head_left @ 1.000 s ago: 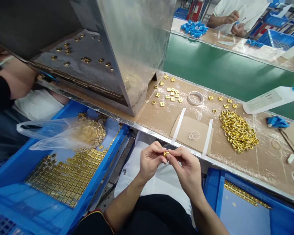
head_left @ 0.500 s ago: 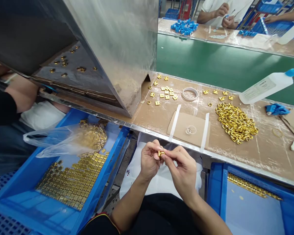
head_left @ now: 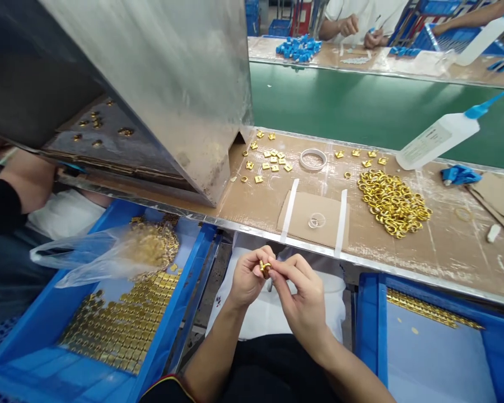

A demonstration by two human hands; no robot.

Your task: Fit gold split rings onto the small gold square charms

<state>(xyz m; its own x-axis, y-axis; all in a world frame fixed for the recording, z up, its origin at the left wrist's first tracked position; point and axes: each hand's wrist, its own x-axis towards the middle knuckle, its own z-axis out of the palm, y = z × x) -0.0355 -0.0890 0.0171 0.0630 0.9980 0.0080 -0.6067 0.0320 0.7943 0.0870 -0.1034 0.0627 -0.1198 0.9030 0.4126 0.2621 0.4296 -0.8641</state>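
Observation:
A small gold ring (head_left: 264, 268) with a squarish top is pinched between my two hands, above my lap and just off the bench edge. My left hand (head_left: 248, 274) is closed on it from the left. From the right, my right hand (head_left: 298, 285) closes thumb and forefinger on its other side; the fingertips hide part of it. Beyond the hands lies a cardboard pad (head_left: 325, 232) with white tape strips and a small clear ring of material on it. A heap of gold rings (head_left: 392, 204) sits to the right on the bench.
A metal hood (head_left: 185, 84) stands at left. Blue trays hold gold pieces on the left (head_left: 193, 274) and right (head_left: 372, 336); a plastic bag (head_left: 92, 252) lies in the left one. Loose gold pieces, a tape roll (head_left: 313, 159) and a tilted bottle (head_left: 441, 140) are on the bench. Co-workers sit nearby.
The view has shifted slightly, so bench things appear further left. Both hands remain together on the gold ring, which appears turned a little.

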